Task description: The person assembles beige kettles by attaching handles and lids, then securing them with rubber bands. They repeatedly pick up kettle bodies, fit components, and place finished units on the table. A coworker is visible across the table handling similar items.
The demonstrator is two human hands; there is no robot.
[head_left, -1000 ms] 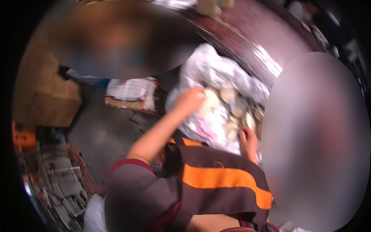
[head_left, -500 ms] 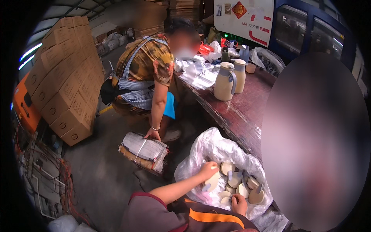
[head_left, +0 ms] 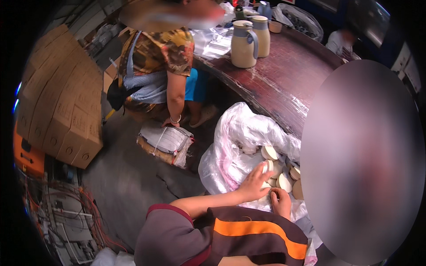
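Blur patch covers the whole right side of view, hiding the far edge of the plastic bag (head_left: 235, 142) and whatever lies beyond. Person's own torso and dark sleeve w/ orange stripe block the lower part of the bag. Left hand (head_left: 255, 181) lies flat, fingers spread, on the pale round discs (head_left: 279, 170) inside the bag; not closed round anything. Right hand (head_left: 280, 200) is curled at the near edge of the pile, fingertips prob. pinching one disc, but can't tell for sure, too small. Discs: cream-coloured, round, flat, some tilted on edge, heaped loosely in the open mouth of the crumpled clear-white bag, which sits on the floor just beside a dark red table (head_left: 284, 75). Co-worker crouches opp., hand on a tied bundle (head_left: 166, 144). Two cream jugs (head_left: 249, 41) on the table. Cardboard boxes (head_left: 57, 106) stacked at left.
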